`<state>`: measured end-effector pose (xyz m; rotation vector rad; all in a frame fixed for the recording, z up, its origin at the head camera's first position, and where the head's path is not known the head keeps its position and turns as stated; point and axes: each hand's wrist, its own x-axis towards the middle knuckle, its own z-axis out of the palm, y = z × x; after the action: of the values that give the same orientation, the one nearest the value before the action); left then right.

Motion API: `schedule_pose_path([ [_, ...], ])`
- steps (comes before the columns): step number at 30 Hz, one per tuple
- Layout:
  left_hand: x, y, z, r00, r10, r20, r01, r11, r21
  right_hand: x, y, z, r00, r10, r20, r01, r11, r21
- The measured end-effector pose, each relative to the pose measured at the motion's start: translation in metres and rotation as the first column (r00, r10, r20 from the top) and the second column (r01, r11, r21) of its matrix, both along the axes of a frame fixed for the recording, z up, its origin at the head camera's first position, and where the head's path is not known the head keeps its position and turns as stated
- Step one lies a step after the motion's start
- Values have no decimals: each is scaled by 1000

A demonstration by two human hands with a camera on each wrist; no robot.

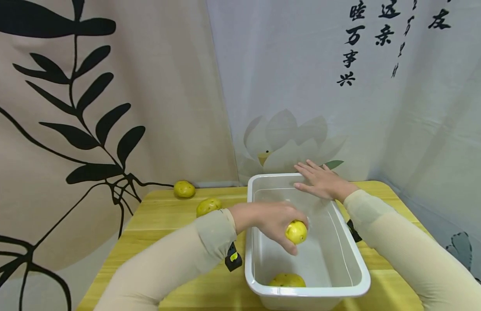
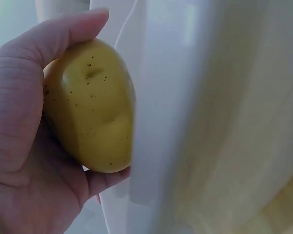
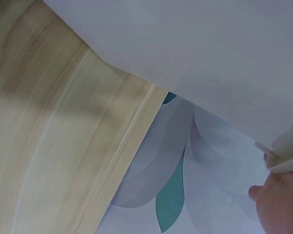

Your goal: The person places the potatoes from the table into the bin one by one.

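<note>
My left hand [image 1: 272, 219] holds a yellow potato [image 1: 296, 232] over the inside of a white plastic bin [image 1: 308, 291]. In the left wrist view the thumb and fingers curl round this speckled potato [image 2: 90, 107], close beside the bin wall. Another potato [image 1: 288, 280] lies at the near end of the bin, partly hidden by the rim. At the far right corner, my right hand [image 1: 322, 181] rests on the rim with its fingers stretched out. The right wrist view shows only part of that hand [image 3: 282, 202] against the rim.
Two more potatoes lie on the wooden table [image 1: 158, 229] left of the bin: one by the back edge [image 1: 184, 189], one nearer the bin [image 1: 208, 206], partly behind my left sleeve. A printed curtain [image 1: 178, 86] hangs right behind the table.
</note>
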<state>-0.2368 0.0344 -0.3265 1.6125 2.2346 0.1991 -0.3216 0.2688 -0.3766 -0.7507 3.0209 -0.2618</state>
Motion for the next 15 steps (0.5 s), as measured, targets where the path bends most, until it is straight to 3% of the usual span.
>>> schedule_pose_path([
  [8, 0, 16, 3, 999, 19, 46, -11, 986, -169, -2, 1, -1, 1000, -7, -6, 7, 1000, 8],
  [15, 1, 32, 2, 998, 5, 63, 8, 978, -207, -1, 0, 0, 1000, 5, -12, -5, 1000, 10],
])
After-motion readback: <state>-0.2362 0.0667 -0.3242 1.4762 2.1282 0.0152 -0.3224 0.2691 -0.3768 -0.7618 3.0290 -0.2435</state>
